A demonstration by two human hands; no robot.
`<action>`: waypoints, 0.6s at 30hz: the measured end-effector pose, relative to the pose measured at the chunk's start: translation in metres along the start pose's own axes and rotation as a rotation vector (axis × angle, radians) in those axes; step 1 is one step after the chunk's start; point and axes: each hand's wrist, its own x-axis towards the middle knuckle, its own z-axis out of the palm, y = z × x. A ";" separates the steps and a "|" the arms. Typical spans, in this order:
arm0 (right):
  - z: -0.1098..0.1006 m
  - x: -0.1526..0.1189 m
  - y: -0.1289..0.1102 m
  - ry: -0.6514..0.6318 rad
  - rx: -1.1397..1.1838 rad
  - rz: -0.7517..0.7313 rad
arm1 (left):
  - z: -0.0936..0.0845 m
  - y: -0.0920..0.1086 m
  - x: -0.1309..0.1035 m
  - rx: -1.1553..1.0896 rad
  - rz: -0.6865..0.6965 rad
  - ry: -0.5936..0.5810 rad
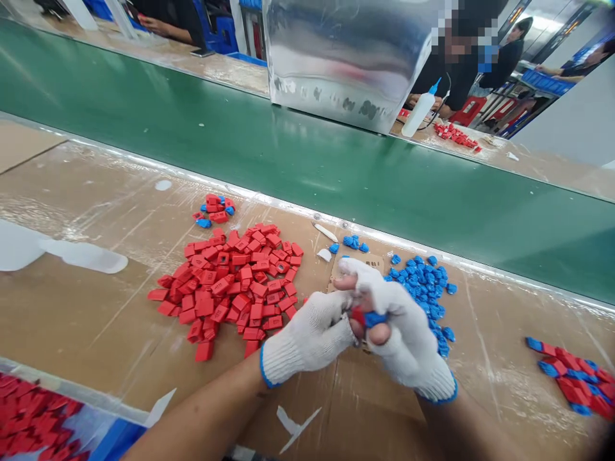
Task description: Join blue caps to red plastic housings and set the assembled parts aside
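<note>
White knit gloves with bare fingertips cover both hands, which meet over the brown worktop. My left hand (314,330) pinches a small red piece (358,315). Against it, my right hand (401,320) holds a blue piece (375,319) between thumb and fingers; the two pieces touch. To the left of the hands lies a large heap of red pieces (240,282). A pile of blue pieces (420,282) is just beyond and right of my right hand, which partly hides it. Joined red and blue pieces (576,378) lie at the far right.
A green conveyor belt (288,160) runs behind the worktop (158,378). A metal box (336,64) stands across it, near a white bottle (419,114) and a seated person. A bin of red pieces (33,416) is at the lower left. A white pen-like tool (325,232) lies behind the hands.
</note>
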 end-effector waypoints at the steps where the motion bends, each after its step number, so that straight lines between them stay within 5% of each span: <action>1: -0.005 0.000 -0.004 0.058 0.052 0.005 | -0.005 0.000 0.000 0.074 0.000 0.033; 6: -0.080 0.003 -0.019 0.346 0.126 0.041 | -0.048 0.004 0.005 0.789 -0.045 0.419; 11: -0.131 -0.005 -0.002 0.668 -0.415 0.136 | -0.063 0.005 0.006 1.393 -0.183 0.275; 15: -0.132 -0.003 0.013 0.545 -0.737 0.154 | -0.075 0.006 0.001 1.525 -0.247 0.220; 18: -0.138 0.004 0.021 0.255 -0.984 0.466 | -0.099 0.000 -0.001 1.475 -0.318 0.184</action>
